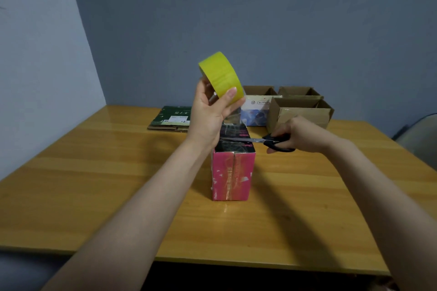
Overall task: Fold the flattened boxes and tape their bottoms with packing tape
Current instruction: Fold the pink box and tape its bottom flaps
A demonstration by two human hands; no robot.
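Observation:
A pink and black box (233, 173) lies on the wooden table (94, 172) with its taped flaps facing me. My left hand (208, 113) grips a yellow roll of packing tape (221, 77) raised above the box. A clear strip of tape (233, 120) runs from the roll down to the box's top face. My right hand (300, 133) holds black-handled scissors (272, 141), whose blades lie across that strip just above the box.
Folded brown boxes (300, 108) stand open at the back right, with a white and blue printed box (256, 111) beside them. A stack of flattened boxes (173, 118), green on top, lies at the back centre. Walls close in behind and to the left.

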